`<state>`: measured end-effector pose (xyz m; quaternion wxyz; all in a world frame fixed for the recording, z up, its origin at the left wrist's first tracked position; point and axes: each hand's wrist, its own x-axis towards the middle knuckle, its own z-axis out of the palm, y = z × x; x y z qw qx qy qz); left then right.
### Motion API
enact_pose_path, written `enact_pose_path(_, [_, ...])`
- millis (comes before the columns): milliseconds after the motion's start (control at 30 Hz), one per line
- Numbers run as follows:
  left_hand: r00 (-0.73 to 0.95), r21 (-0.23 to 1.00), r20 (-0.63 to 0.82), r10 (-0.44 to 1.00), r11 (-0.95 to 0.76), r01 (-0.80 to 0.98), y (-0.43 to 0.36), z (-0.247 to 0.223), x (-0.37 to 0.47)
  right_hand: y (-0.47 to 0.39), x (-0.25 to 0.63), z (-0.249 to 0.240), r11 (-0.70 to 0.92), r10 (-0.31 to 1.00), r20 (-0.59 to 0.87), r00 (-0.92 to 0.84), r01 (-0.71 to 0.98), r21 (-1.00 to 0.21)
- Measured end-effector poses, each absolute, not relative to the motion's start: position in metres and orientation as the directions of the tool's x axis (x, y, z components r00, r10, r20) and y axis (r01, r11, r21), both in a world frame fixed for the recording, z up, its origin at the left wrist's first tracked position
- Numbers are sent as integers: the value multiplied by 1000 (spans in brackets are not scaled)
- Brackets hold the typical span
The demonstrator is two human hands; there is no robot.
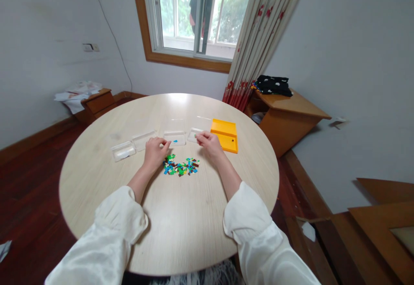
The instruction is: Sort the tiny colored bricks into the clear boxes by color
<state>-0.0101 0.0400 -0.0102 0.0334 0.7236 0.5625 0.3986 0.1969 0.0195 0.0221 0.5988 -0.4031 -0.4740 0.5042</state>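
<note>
A loose pile of small toy building bricks (180, 167) in green, blue, brown and cream lies mid-table, between my forearms. My left hand (155, 150) is pinched closed just above the pile's left side; whatever its fingertips hold is too small to make out. To its right, a blue brick (175, 141) lies in a clear plastic box (167, 137). My right hand (211, 144) reaches over another clear box (191, 138), fingers closed on what looks like a small green brick (195, 136). Beside that hand, an open yellow case (224, 126) holds one dark piece (232, 140).
Two more clear boxes, one nearer (123, 156) and one farther (142, 135), stand left of my left hand. The round table (181, 233) carries everything. Beyond it are a curtain (255, 39), a wooden cabinet (287, 112) with dark cloth on top, and a low stand (100, 102) with papers.
</note>
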Motion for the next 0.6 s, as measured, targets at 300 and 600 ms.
enact_pose_path(300, [52, 508, 534, 844, -369, 778, 41, -10, -11, 13, 194, 3, 103, 945, 1, -327, 295, -950])
enact_pose_path(600, [19, 520, 522, 853, -336, 785, 38, -8, -9, 16, 192, -5, 165, 943, -16, -332, 511, -843])
